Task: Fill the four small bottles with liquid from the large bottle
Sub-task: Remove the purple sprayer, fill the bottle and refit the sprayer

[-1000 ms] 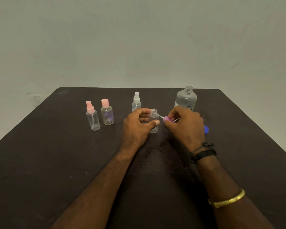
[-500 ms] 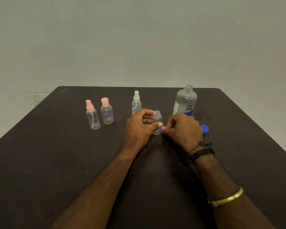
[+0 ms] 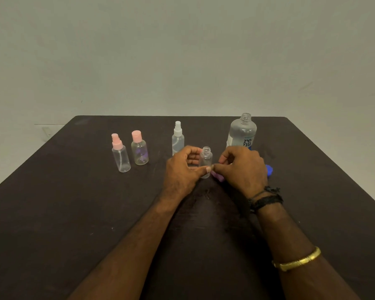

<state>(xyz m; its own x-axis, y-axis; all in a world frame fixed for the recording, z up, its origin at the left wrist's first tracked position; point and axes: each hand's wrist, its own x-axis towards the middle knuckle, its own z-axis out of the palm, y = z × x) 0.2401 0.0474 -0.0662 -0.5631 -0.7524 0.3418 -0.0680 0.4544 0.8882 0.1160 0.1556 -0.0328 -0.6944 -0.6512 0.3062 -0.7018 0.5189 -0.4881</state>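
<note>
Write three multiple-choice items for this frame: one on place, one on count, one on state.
1. Where is the blue cap?
A. on the large bottle
B. on the table, right of the right hand
C. in the left hand

2. How many small bottles have pink tops?
A. two
B. one
C. four

3. The small bottle in the left hand is:
A. capped
B. lying flat
C. uncapped, upright

Key: B, it lies beside the right hand; A, two at left; C, its threaded neck is bare.

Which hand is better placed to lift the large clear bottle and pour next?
Likely the right hand: it sits just in front of the large clear uncapped bottle, setting down a purple cap. The left hand holds the small open clear bottle.
</note>
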